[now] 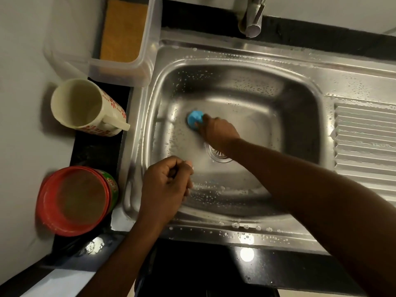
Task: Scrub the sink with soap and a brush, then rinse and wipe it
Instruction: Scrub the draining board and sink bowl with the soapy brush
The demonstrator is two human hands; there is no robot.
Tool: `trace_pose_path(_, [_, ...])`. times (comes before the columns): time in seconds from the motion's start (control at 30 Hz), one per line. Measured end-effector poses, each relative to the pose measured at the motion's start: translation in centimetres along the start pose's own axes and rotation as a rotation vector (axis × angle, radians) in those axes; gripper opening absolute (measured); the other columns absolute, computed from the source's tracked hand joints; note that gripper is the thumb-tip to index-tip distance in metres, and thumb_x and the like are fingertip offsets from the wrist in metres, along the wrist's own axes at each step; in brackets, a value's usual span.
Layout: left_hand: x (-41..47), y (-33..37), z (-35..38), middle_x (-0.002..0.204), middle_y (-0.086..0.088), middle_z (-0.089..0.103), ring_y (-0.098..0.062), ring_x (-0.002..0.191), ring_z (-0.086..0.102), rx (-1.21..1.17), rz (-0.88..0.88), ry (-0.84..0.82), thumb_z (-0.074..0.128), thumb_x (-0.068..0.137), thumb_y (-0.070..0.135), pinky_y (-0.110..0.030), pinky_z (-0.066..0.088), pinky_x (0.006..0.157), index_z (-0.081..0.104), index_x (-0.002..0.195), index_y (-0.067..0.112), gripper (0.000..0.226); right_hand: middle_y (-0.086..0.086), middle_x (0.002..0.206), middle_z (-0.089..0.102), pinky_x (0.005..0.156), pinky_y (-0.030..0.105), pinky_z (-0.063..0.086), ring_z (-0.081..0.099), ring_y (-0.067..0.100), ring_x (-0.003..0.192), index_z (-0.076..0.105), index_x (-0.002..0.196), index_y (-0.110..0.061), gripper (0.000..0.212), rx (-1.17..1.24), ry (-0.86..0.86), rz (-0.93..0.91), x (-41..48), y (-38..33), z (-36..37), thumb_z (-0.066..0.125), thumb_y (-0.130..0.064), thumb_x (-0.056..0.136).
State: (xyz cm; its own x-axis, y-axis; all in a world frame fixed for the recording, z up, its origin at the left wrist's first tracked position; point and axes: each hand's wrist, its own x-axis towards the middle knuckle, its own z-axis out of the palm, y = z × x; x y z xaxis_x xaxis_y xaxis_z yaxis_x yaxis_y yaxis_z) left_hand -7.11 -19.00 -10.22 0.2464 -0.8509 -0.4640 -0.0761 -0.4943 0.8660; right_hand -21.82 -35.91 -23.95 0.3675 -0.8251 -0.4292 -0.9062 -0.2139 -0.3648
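Note:
A steel sink [252,67] fills the middle of the view, its basin wet and dotted with suds. My right hand [217,131] reaches down into the basin and grips a blue brush [195,119], pressed against the basin floor at its left side. The drain [216,154] lies just beside my right wrist, partly hidden by it. My left hand [166,187] hovers over the basin's near left corner with its fingers curled into a loose fist; nothing is visible inside it. The tap spout [251,18] stands at the back above the basin.
A ribbed draining board [364,138] adjoins the basin on the right. On the black counter at left stand a cream jug with red flowers [85,106], a red tub [75,200] and a clear plastic box [122,61] with something orange in it.

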Motion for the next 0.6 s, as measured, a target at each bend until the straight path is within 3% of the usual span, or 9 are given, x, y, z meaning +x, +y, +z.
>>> trace_pose_path(0.2, [0.0, 0.2, 0.1, 0.058, -0.01, 0.065, -0.019, 0.046, 0.058, 0.016, 0.004, 0.016, 0.064, 0.103, 0.013, -0.026, 0.049, 0.048, 0.067, 0.077, -0.002, 0.03, 0.01, 0.116, 0.068, 0.09, 0.042, 0.055, 0.066, 0.025, 0.098, 0.051, 0.141, -0.017, 0.04, 0.234, 0.058, 0.086, 3.6, -4.4, 0.1, 0.043, -0.04, 0.109])
trace_pose_path(0.33, [0.2, 0.2, 0.3, 0.058, -0.011, 0.065, -0.022, 0.047, 0.058, 0.018, 0.012, 0.003, 0.064, 0.103, 0.012, -0.029, 0.049, 0.048, 0.066, 0.076, -0.001, 0.03, 0.012, 0.116, 0.068, 0.081, 0.038, 0.05, 0.066, 0.028, 0.096, 0.047, 0.144, -0.017, 0.042, 0.086, 0.021, 0.051, 1.9, -2.4, -0.2, 0.04, -0.04, 0.11])
trace_pose_path(0.47, [0.5, 0.1, 0.5, 0.062, -0.014, 0.066, -0.026, 0.05, 0.059, 0.008, 0.008, -0.027, 0.065, 0.102, 0.012, -0.033, 0.051, 0.049, 0.067, 0.077, 0.002, 0.027, 0.016, 0.115, 0.068, 0.085, 0.044, 0.054, 0.066, 0.038, 0.102, 0.056, 0.13, -0.011, 0.03, 0.09, 0.168, 0.333, -0.1, 4.6, -2.2, 0.043, -0.021, 0.105])
trace_pose_path(0.53, [0.7, 0.0, 0.6, 0.061, -0.013, 0.066, -0.028, 0.051, 0.06, 0.023, 0.015, -0.039, 0.065, 0.103, 0.014, -0.035, 0.051, 0.05, 0.067, 0.076, 0.004, 0.029, 0.018, 0.113, 0.067, 0.086, 0.049, 0.055, 0.065, 0.041, 0.102, 0.058, 0.125, -0.009, 0.029, 0.145, 0.236, 0.455, -2.0, 7.7, -2.5, 0.041, -0.024, 0.106])
trace_pose_path(0.6, [0.8, -0.1, 0.7, 0.061, -0.011, 0.066, -0.03, 0.05, 0.061, 0.03, 0.027, -0.055, 0.065, 0.103, 0.016, -0.036, 0.051, 0.051, 0.066, 0.074, 0.007, 0.03, 0.019, 0.113, 0.067, 0.084, 0.045, 0.051, 0.065, 0.041, 0.103, 0.058, 0.125, -0.007, 0.034, 0.254, 0.296, 0.543, -3.9, 9.7, -2.3, 0.039, -0.03, 0.108])
